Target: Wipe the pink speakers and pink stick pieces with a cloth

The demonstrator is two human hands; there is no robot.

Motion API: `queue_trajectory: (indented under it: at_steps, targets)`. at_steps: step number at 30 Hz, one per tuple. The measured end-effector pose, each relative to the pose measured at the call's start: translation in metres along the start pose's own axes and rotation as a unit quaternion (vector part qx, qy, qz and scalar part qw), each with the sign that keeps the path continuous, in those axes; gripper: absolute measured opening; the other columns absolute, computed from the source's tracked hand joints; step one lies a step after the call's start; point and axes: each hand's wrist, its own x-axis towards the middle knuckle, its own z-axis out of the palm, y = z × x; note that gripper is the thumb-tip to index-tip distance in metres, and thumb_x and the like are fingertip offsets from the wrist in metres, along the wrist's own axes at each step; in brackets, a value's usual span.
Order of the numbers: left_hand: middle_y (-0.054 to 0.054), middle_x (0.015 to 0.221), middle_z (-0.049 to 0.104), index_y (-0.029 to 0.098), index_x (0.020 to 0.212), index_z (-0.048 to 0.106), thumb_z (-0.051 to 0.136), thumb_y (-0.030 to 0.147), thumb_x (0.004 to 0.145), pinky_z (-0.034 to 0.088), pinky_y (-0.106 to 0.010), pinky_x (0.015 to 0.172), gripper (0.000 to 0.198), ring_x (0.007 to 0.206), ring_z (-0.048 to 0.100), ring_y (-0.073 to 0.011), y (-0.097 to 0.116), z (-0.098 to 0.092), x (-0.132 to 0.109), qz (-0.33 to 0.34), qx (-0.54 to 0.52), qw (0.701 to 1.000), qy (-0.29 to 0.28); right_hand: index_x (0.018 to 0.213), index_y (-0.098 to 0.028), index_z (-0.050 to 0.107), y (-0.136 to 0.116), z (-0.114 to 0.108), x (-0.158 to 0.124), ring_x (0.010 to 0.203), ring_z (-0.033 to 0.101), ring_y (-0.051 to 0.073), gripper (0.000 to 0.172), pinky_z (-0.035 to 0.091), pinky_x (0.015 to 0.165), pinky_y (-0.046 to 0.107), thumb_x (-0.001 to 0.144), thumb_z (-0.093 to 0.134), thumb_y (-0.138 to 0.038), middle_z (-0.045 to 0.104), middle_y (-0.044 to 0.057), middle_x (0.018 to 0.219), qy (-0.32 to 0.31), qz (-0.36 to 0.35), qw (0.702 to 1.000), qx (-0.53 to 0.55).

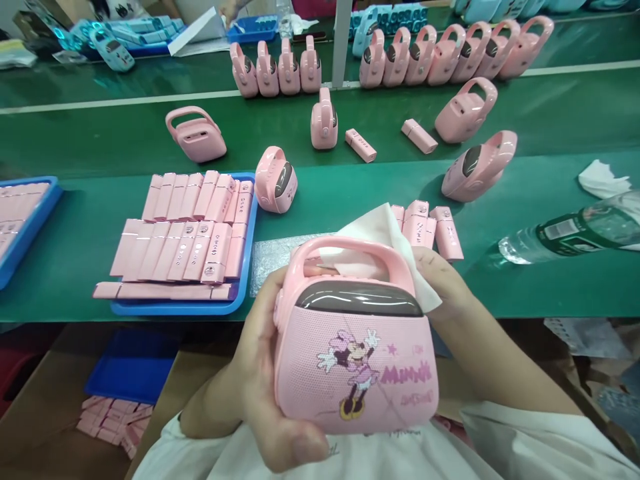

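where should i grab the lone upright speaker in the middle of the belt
By the handle, coming from above. The upright speaker stands on its base with the handle loop at the very top, so it should hook easily. Its body looks rounded and smooth, a poorer hold, and nothing lies against it.

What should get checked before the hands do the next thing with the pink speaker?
1. Left hand wraps the speaker firmly: ok.
2. Right hand holds the cloth: ok.
3. Cloth touches the handle: ok.
4. Dark window free of smudges: cannot tell.
5. Bottle lies apart from both hands: ok.
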Motion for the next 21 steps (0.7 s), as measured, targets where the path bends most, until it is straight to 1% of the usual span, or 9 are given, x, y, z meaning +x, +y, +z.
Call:
queue_trajectory:
  at_steps: [3,5,7,10,13,16,18,19,21]
  targets:
    - [-0.009,0.126,0.059,0.031,0.133,0.046,0.074,0.041,0.069,0.040,-0.056,0.107,0.072,0.125,0.052,-0.0386,0.003,-0.001,0.001,-0.002,0.007,1.000,-0.012,0.073,-0.023,0.072,0.006,0.009,-0.005,0.045,0.056,0.014,0.034,0.044,0.041,0.025,0.069,0.073,-0.057,0.065,0.000,0.057,0.016,-0.022,0.999,0.024]
    - [-0.009,0.130,0.056,0.030,0.136,0.044,0.073,0.036,0.072,0.039,-0.054,0.108,0.071,0.125,0.052,-0.0364,0.001,-0.004,0.000,-0.009,0.027,1.000,-0.008,0.086,-0.025,0.072,0.010,0.018,-0.009,0.055,0.063,0.017,0.038,0.052,0.049,0.029,0.071,0.071,-0.060,0.070,0.001,0.069,0.039,-0.060,0.997,0.030]
    - [-0.010,0.134,0.053,0.030,0.141,0.039,0.076,0.033,0.071,0.037,-0.052,0.110,0.079,0.126,0.051,-0.0351,-0.006,-0.010,-0.003,-0.014,0.055,0.998,-0.014,0.098,-0.026,0.071,0.015,0.028,-0.012,0.070,0.069,0.020,0.042,0.058,0.062,0.033,0.073,0.069,-0.060,0.073,0.002,0.081,0.084,-0.113,0.990,0.027]
    - [-0.011,0.146,0.042,0.031,0.146,0.033,0.082,0.032,0.063,0.032,-0.053,0.113,0.097,0.133,0.044,-0.0366,-0.023,-0.025,-0.007,0.018,0.096,0.995,-0.029,0.108,-0.025,0.066,0.023,0.039,-0.013,0.097,0.069,0.025,0.043,0.058,0.081,0.037,0.078,0.064,-0.055,0.074,0.004,0.098,0.178,-0.177,0.968,0.013]
    - [-0.011,0.149,0.038,0.032,0.149,0.025,0.085,0.028,0.056,0.027,-0.055,0.115,0.111,0.135,0.041,-0.0385,-0.034,-0.041,-0.010,0.023,0.133,0.989,-0.066,0.110,-0.024,0.064,0.028,0.042,-0.011,0.115,0.062,0.029,0.043,0.054,0.093,0.041,0.081,0.057,-0.055,0.073,0.007,0.103,0.224,-0.198,0.954,-0.033]
    - [-0.009,0.144,0.044,0.031,0.150,0.021,0.082,0.022,0.057,0.029,-0.051,0.114,0.111,0.130,0.044,-0.0357,-0.034,-0.048,-0.009,-0.005,0.165,0.981,-0.103,0.110,-0.024,0.064,0.028,0.038,-0.009,0.118,0.060,0.031,0.042,0.054,0.094,0.043,0.082,0.056,-0.054,0.073,0.007,0.101,0.208,-0.208,0.954,-0.059]
    - [-0.007,0.141,0.047,0.033,0.150,0.019,0.080,0.018,0.059,0.034,-0.048,0.111,0.111,0.127,0.048,-0.0327,-0.032,-0.047,-0.007,-0.023,0.164,0.980,-0.113,0.114,-0.024,0.065,0.027,0.035,-0.010,0.114,0.062,0.031,0.044,0.055,0.091,0.044,0.084,0.054,-0.054,0.072,0.008,0.102,0.194,-0.209,0.956,-0.068]
    - [-0.007,0.140,0.048,0.033,0.150,0.020,0.081,0.017,0.058,0.036,-0.047,0.110,0.111,0.126,0.049,-0.0318,-0.031,-0.045,-0.005,-0.032,0.159,0.981,-0.109,0.115,-0.024,0.065,0.028,0.034,-0.011,0.112,0.063,0.031,0.045,0.056,0.089,0.044,0.085,0.053,-0.055,0.072,0.008,0.104,0.191,-0.209,0.956,-0.078]
    - [-0.008,0.137,0.052,0.030,0.146,0.029,0.085,0.019,0.054,0.039,-0.047,0.109,0.109,0.126,0.050,-0.0326,-0.030,-0.040,-0.001,-0.038,0.137,0.987,-0.077,0.113,-0.024,0.066,0.031,0.031,-0.012,0.104,0.067,0.030,0.045,0.057,0.087,0.044,0.085,0.053,-0.057,0.072,0.008,0.102,0.193,-0.214,0.952,-0.103]
